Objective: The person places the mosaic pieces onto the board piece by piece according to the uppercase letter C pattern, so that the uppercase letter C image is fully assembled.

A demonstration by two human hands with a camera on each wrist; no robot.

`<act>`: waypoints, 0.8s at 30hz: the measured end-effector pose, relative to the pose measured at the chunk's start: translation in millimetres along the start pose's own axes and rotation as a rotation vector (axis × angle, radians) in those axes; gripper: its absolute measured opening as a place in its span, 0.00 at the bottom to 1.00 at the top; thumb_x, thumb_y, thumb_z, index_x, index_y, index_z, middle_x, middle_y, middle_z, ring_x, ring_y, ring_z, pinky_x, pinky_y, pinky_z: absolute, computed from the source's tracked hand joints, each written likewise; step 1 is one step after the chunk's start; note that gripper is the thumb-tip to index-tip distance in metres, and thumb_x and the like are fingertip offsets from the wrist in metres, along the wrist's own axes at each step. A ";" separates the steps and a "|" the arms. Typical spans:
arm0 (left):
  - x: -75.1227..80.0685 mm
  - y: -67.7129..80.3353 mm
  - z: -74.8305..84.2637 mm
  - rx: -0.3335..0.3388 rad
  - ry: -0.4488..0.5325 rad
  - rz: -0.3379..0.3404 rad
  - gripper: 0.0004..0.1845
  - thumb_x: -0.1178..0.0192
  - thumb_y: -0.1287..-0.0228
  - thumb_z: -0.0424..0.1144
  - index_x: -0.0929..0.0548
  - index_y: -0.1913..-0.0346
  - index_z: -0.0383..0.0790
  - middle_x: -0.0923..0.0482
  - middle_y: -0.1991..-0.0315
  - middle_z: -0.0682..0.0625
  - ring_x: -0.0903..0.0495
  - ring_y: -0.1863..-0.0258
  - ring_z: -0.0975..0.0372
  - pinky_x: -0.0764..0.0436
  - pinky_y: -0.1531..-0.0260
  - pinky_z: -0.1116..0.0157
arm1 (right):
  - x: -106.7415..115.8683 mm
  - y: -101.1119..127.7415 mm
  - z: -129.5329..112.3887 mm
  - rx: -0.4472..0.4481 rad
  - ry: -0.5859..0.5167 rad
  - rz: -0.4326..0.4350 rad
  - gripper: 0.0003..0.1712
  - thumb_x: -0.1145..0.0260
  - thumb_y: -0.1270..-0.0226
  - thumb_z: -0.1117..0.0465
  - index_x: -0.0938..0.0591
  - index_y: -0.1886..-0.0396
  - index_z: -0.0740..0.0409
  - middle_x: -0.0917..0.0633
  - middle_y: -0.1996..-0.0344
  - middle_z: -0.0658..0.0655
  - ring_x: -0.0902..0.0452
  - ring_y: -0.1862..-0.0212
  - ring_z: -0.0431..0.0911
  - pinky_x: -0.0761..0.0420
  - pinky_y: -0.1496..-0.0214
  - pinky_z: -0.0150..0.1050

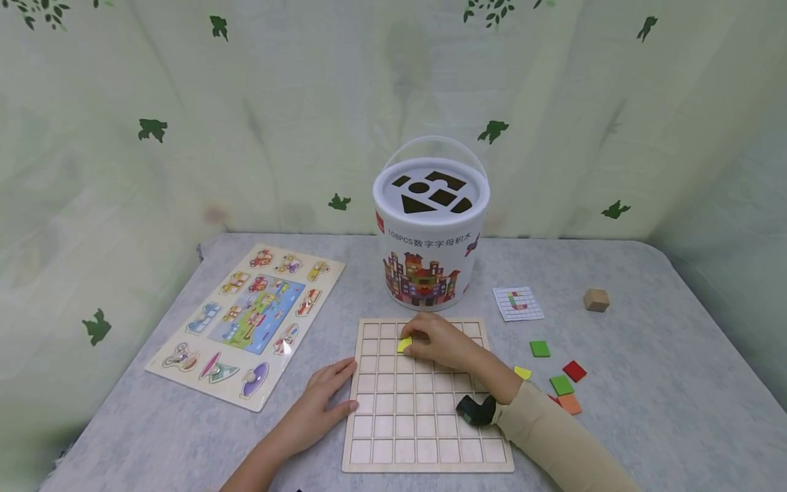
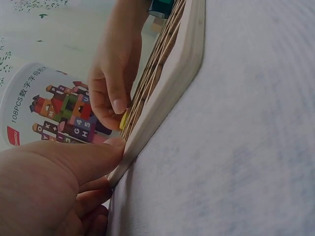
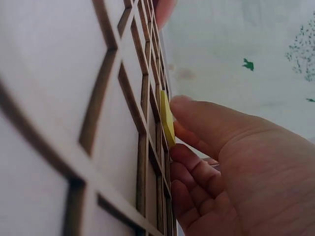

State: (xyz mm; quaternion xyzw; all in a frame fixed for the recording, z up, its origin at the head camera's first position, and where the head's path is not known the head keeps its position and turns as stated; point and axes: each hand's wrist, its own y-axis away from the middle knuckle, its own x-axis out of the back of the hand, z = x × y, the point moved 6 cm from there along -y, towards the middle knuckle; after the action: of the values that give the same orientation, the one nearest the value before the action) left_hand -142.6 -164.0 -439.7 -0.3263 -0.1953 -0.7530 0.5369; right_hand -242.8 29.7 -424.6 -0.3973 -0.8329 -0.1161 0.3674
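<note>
Right hand (image 1: 444,344) pinches a yellow tile (image 1: 404,344) by its edge, tilted over a cell of the grid board (image 1: 424,437) — angled to seat it. Left hand (image 1: 324,398) flat, fingers straight against the board's near-left edge — bracing it on the worktop (image 1: 645,410).

A grey cloth-covered surface (image 1: 645,410) fills the lower part of the head view, its far corners rounded. Behind it and along both its sides hangs a pale green curtain (image 1: 277,102), softly creased, printed with dark green birds (image 1: 152,128) and leafy sprigs (image 1: 492,10) near its top. The light is even and soft.
</note>
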 end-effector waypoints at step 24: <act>-0.1 0.1 0.5 -0.013 -0.004 0.008 0.34 0.39 0.43 0.42 0.38 0.35 0.36 0.43 0.35 0.48 0.48 0.36 0.53 0.43 0.42 0.50 | 16.8 13.4 -8.5 -0.122 -0.122 -0.022 0.26 0.36 0.40 0.54 0.27 0.42 0.56 0.24 0.47 0.52 0.30 0.46 0.46 0.30 0.46 0.42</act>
State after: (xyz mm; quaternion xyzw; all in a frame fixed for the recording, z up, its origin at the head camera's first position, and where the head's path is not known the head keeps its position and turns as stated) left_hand -142.3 -163.6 -439.4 -0.3323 -0.1901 -0.7515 0.5373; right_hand -235.3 44.0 -408.1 -0.4160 -0.8494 -0.1464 0.2899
